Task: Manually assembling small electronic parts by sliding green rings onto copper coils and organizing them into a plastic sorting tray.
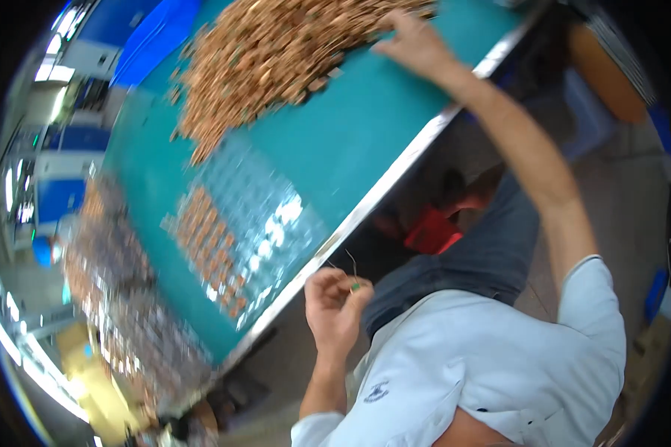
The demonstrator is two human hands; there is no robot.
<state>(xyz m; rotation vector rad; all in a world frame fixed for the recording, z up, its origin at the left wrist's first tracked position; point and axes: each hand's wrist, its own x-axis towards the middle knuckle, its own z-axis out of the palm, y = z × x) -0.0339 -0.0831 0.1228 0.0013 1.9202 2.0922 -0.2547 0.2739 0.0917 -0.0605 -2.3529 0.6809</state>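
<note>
One wired part (353,277) in left grip (334,304)

bright, motion-blurred frame — glare on clear tray (265,216), fisheye-bent edges.

Green table top (365,127): bare strip open between the heap of small brown parts (276,52) and the clear compartment tray (238,231); heap blocks the far end, tray and stacked trays (119,298) crowd the left side.

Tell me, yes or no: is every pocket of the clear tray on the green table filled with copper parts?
No. Only a strip of pockets along one side of the clear tray holds copper parts; the rest look bare and shiny.
</note>
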